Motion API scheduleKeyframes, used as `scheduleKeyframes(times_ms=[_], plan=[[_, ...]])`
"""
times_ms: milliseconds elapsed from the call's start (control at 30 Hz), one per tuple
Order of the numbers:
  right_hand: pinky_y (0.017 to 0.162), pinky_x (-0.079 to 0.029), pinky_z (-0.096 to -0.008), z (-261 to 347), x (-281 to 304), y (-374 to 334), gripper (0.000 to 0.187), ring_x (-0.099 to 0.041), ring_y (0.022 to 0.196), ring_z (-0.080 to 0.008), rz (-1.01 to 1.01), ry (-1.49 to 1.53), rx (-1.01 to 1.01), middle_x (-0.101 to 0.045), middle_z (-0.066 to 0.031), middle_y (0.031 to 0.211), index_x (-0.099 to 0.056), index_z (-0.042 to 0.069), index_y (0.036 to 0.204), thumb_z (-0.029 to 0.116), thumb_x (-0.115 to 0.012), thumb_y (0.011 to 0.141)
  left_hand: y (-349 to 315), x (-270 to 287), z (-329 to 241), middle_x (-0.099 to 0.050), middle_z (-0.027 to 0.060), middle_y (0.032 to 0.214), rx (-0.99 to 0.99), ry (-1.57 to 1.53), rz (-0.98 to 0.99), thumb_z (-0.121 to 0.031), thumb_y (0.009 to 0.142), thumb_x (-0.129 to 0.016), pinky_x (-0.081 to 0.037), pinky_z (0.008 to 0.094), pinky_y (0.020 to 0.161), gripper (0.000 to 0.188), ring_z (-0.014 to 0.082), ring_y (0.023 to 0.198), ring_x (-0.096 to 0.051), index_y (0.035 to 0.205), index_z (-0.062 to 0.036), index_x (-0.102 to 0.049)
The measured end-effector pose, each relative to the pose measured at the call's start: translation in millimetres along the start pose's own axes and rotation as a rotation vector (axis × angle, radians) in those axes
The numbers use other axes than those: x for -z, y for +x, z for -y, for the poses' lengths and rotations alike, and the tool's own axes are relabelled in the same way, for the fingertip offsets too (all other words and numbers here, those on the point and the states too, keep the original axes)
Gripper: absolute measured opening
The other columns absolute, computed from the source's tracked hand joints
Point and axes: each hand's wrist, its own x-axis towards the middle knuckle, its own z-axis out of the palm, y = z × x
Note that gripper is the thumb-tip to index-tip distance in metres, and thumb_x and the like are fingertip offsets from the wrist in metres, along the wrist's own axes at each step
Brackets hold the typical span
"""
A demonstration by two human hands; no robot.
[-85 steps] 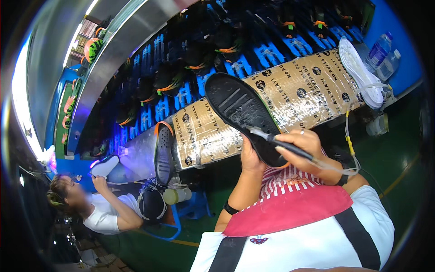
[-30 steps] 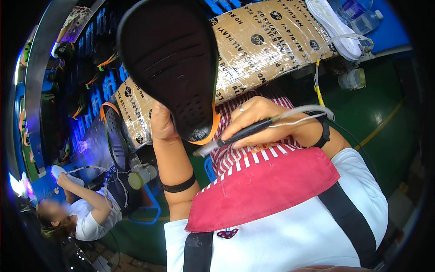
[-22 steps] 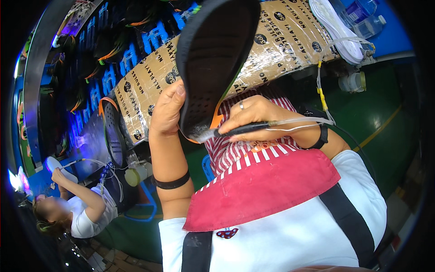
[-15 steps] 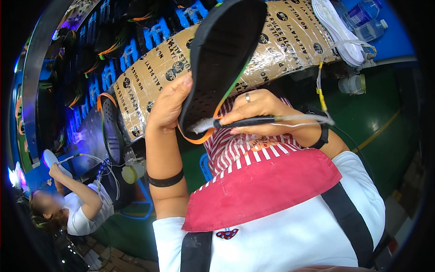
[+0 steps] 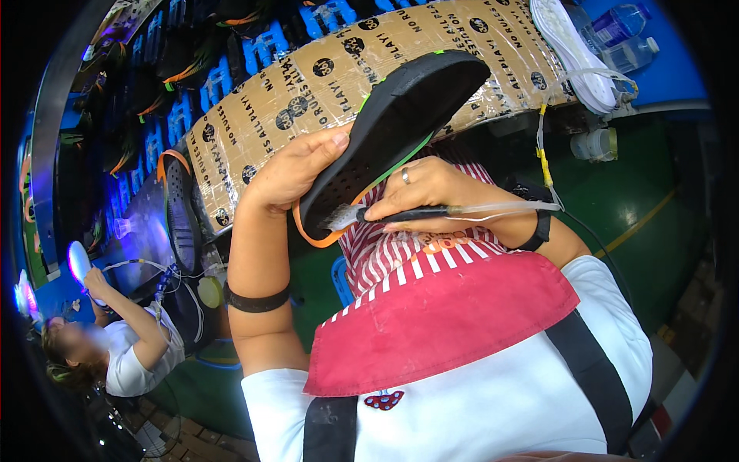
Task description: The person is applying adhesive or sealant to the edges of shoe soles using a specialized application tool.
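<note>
My left hand (image 5: 296, 169) grips a black shoe sole (image 5: 408, 108) with orange and green edging by its side, thumb on its face. The sole is tilted, its wide end pointing up and to the right. My right hand (image 5: 431, 189) is closed around the dark handle of a brush (image 5: 408, 214), which has a clear tube running off to the right. Pale bristles (image 5: 343, 218) touch the near end of the sole, beside its rows of small holes and orange rim.
Behind the sole curves a cardboard-covered work surface (image 5: 254, 108). A white sole (image 5: 570, 58) and plastic bottles (image 5: 616, 27) lie at the upper right. Blue holders (image 5: 215, 85) and another black sole (image 5: 183, 215) are on the left. At lower left, a co-worker (image 5: 138, 339) holds a pale sole.
The sole has come down and tilted further right at its far end. My left hand and forearm have shifted left, and the brush has moved slightly with the sole.
</note>
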Motion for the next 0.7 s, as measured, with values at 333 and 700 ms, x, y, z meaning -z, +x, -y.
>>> scheduleKeyframes(times_ms=[333,700], plan=[[0.059,-0.048,-0.0290,2,10,1,0.023,-0.063,0.066,-0.0229,0.133,0.051,-0.118,-0.066,-0.0128,0.077,-0.069,0.006,0.094,0.009,-0.073,0.072,0,4,12,-0.060,0.0111,0.112,0.019,-0.134,-0.156,-0.026,0.096,-0.043,-0.047,0.0268,0.085,0.040,0.0154,0.097,-0.059,0.123,0.0034,-0.050],[0.070,-0.047,-0.0220,11,42,-6,0.023,-0.061,0.076,-0.0112,-0.371,0.319,-0.429,-0.067,-0.0087,0.084,-0.067,-0.002,0.097,0.007,-0.069,0.075,-3,13,42,-0.044,0.0131,0.134,-0.809,-0.838,-0.350,-0.042,0.091,-0.040,-0.020,0.0594,0.103,0.049,0.0305,0.126,-0.036,0.130,-0.0123,-0.044]])
